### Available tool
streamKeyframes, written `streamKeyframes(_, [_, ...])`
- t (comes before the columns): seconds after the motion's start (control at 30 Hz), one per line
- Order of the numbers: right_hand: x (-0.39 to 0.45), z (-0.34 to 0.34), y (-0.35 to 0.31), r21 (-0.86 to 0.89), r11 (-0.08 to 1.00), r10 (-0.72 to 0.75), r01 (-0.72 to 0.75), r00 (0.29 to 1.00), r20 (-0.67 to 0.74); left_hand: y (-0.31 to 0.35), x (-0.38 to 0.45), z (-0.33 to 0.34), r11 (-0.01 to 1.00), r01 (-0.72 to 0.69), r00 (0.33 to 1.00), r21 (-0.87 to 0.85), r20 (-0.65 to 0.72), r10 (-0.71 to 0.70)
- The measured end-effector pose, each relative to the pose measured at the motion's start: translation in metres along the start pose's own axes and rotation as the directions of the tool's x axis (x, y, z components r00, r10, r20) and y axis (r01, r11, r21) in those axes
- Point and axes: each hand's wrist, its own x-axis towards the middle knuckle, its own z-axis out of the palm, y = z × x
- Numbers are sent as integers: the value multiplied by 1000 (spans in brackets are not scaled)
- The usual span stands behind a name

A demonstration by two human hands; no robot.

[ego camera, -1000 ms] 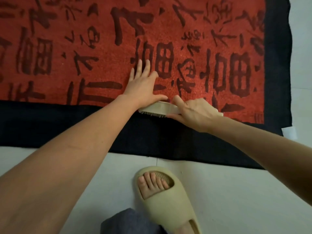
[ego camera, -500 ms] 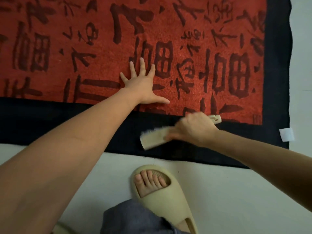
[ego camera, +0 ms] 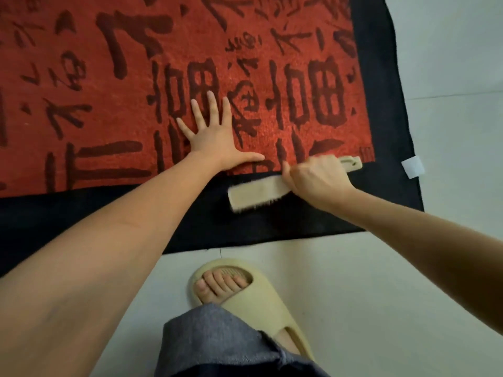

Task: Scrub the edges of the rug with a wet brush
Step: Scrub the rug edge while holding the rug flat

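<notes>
While the right hand (ego camera: 315, 180) grips it, the brush (ego camera: 258, 193) lies along the rug's (ego camera: 272, 221) border

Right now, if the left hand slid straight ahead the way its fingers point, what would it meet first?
Only more rug. The left hand lies flat with fingers spread toward the far side, and the red pile with dark characters runs on to the picture's top edge. The brush sits behind it, off that line.

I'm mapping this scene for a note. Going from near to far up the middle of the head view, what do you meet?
Grey trouser leg → beige slipper → pale floor tile → rug's black border → brush gripped by the right hand → left hand flat on the rug's red field.
</notes>
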Motion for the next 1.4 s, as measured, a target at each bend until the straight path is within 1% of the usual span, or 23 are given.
streamKeyframes(0.07, [12,7,-1,-10,995,96,-96,995,-14,0,-2,-1,1000,11,1000,1,10,-11])
streamKeyframes(0.13, [-12,14,-5,37,999,-30,27,996,84,0,-1,-2,1000,14,999,4,30,-14])
streamKeyframes(0.2, [-40,8,-2,93,969,-239,230,965,104,2,-2,-4,1000,30,999,8,39,-30])
streamKeyframes(0.23, [-37,2,2,83,963,-264,257,960,91,5,-2,-6,999,39,998,11,44,-40])
streamKeyframes(0.37, [12,9,8,-31,999,36,-37,999,-17,12,0,-10,998,61,997,-11,56,-60])
streamKeyframes(0.4, [8,13,4,-7,1000,23,-23,999,39,12,-1,-10,998,65,996,-11,63,-65])
streamKeyframes(0.47, [-20,14,-1,100,984,-162,147,973,164,12,-2,-10,998,64,995,-5,83,-63])
streamKeyframes(0.53, [-29,3,4,84,961,-274,265,953,129,12,-3,-11,998,65,994,1,89,-65])
streamKeyframes(0.63, [16,-2,12,-34,995,-94,95,995,22,13,-1,-11,998,55,996,-7,77,-54])
streamKeyframes(0.7, [21,7,8,-16,1000,-21,22,997,70,11,-2,-9,999,54,996,-6,68,-53])
streamKeyframes(0.77, [-10,17,6,62,986,-161,156,984,81,11,-2,-8,999,46,996,1,82,-46])
streamKeyframes(0.83, [-35,13,13,86,937,-346,338,934,91,11,-3,-9,998,59,995,10,85,-59])
streamKeyframes(0.87, [-30,7,19,74,938,-343,338,936,78,13,-2,-11,998,66,993,7,95,-66])
streamKeyframes(0.93, [-3,3,33,60,982,-177,178,984,-19,21,0,-12,999,48,992,-22,118,-46])
streamKeyframes(1.0, [11,7,39,54,999,2,2,997,-77,31,-1,-9,996,-90,991,2,100,90])
streamKeyframes(1.03, [3,14,39,50,999,1,1,999,-53,35,-1,-6,984,-177,980,19,99,174])
streamKeyframes(1.1, [-44,25,39,59,987,-155,151,986,54,44,-4,3,968,-250,961,11,123,246])
streamKeyframes(1.17, [-83,17,47,58,939,-344,339,929,140,52,-7,12,976,-213,971,52,119,206])
streamKeyframes(1.2, [-81,12,53,28,941,-338,337,932,134,58,-8,16,979,-192,978,76,99,184])
streamKeyframes(1.23, [-69,10,59,-20,963,-265,268,959,103,66,-9,20,982,-172,984,78,64,168])
streamKeyframes(1.27, [-50,9,65,-65,986,-153,155,988,26,73,-9,23,987,-151,988,60,28,150])
streamKeyframes(1.33, [-19,10,71,-42,999,23,-26,997,-78,86,-10,25,993,-119,993,16,3,119])
streamKeyframes(1.4, [-31,19,68,1,1000,10,-10,1000,-8,92,-9,22,995,-100,995,17,26,99])
